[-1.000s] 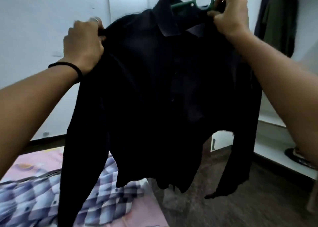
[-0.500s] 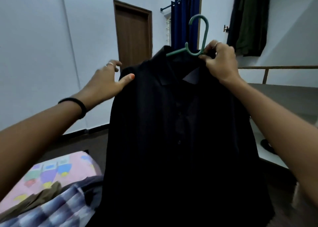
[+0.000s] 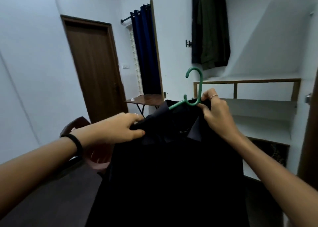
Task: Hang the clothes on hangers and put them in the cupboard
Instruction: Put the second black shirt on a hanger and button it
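Observation:
A black collared shirt (image 3: pixel 172 166) hangs on a green plastic hanger (image 3: pixel 194 89), filling the lower middle of the head view. My right hand (image 3: pixel 215 111) grips the hanger's neck together with the shirt collar, the hook pointing up. My left hand (image 3: pixel 120 128) pinches the shirt's left shoulder. The open cupboard (image 3: pixel 249 82) stands just behind the shirt on the right, with dark clothes (image 3: pixel 210 28) hanging in its upper part.
White cupboard shelves (image 3: pixel 258 104) sit behind my right hand, and the cupboard door edge (image 3: pixel 309 106) is at far right. A brown door (image 3: pixel 93 63), a blue curtain (image 3: pixel 146 51), a small table (image 3: pixel 146 100) and a reddish chair (image 3: pixel 82 123) stand to the left.
I have turned from the bed towards the cupboard. The shirt and hanger sit lower in view, and my left hand has gone from resting on the shoulder to pinching it.

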{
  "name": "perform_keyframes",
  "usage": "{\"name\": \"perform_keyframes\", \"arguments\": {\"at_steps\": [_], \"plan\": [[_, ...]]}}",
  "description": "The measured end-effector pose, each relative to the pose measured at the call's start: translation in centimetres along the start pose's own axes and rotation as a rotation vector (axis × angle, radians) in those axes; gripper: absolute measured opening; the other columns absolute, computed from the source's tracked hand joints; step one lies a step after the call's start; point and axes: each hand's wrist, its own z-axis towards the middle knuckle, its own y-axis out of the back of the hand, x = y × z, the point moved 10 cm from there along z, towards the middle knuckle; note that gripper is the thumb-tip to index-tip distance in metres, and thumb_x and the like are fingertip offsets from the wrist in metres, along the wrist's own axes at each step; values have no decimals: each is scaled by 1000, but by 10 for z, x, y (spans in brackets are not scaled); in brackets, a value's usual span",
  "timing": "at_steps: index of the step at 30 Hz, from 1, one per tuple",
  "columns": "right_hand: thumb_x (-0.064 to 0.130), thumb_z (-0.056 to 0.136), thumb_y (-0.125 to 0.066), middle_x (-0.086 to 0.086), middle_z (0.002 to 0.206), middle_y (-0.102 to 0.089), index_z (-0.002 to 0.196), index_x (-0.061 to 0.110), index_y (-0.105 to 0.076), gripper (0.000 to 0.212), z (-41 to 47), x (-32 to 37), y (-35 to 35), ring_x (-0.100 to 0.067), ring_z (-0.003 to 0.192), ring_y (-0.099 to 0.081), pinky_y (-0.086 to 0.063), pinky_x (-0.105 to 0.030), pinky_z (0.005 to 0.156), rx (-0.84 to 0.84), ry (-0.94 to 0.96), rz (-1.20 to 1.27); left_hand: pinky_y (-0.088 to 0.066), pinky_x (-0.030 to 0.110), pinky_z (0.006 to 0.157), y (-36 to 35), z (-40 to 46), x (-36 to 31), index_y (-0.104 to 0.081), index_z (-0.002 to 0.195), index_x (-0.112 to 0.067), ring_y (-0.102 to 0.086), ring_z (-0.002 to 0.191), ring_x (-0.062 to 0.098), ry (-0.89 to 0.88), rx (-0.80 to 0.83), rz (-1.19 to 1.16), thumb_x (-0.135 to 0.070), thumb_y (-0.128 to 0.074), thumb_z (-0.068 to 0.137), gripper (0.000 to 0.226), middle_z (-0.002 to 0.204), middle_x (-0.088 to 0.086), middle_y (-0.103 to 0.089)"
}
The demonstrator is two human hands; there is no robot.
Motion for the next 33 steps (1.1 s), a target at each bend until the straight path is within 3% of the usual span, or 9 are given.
{"name": "perform_keyframes", "arguments": {"at_steps": [2,8,11,14,18,22,25,28,33], "plan": [[14,89,-64,0,82,-62,93,21,-45,20,32,11,17,-27,76,-59,-50,-49,73,26,10,-9,-51,27,80,18,16,-19,-58,113,-22,-63,87,6,-22,54,-86,-40,-47,98,26,99,-5,-67],[14,87,-67,5,95,-70,100,17,-65,13,103,53,71,-15,94,-64,-52,-40,85,24,11,33,-47,28,72,112,39,-33,-53,128,-23,-59,80,12,-55,-134,-47,-52,-37,93,48,94,-5,-63],[14,88,-68,5,90,-70,98,15,-67,11,126,82,89,-11,87,-63,-48,-21,80,34,60,33,-36,27,68,145,43,-35,-51,129,-19,-46,67,8,-77,-236,67,-46,-39,97,43,75,-16,-46],[13,88,-68,11,86,-65,94,20,-65,10,147,104,98,-2,81,-59,-42,-11,74,84,97,21,-35,18,60,169,47,-36,-53,116,-16,-47,64,2,-109,-287,18,-37,-42,99,30,73,-18,-41],[17,87,-68,4,86,-65,89,21,-61,8,167,110,103,-11,83,-59,-47,-28,77,146,119,-85,-40,16,61,179,68,-33,-54,114,-15,-52,67,-1,-155,-256,-62,-34,-43,99,27,76,-15,-50],[15,88,-66,4,82,-57,85,13,-53,13,188,107,103,-10,74,-52,-37,-20,65,208,167,-255,-43,31,67,177,105,-28,-49,100,-23,-59,73,15,-212,-256,-49,-40,-41,98,19,79,-6,-58],[11,88,-65,-4,83,-57,87,3,-54,13,205,89,102,-18,74,-52,-36,-14,63,224,188,-310,-43,34,66,176,140,-30,-45,94,-30,-59,73,17,-268,-284,-61,-33,-45,99,6,78,-2,-59],[13,89,-63,-4,83,-59,89,5,-53,13,217,58,98,-18,74,-53,-38,-19,64,217,173,-319,-44,34,68,168,178,-28,-47,92,-31,-60,74,17,-300,-276,-95,-30,-47,99,7,80,1,-62],[17,90,-63,11,77,-54,87,12,-53,12,270,-4,85,-13,74,-51,-42,-29,68,125,156,-350,-40,17,65,169,263,-24,-51,89,-33,-57,71,0,-371,-368,-173,-23,-48,99,15,73,-12,-56]]}}
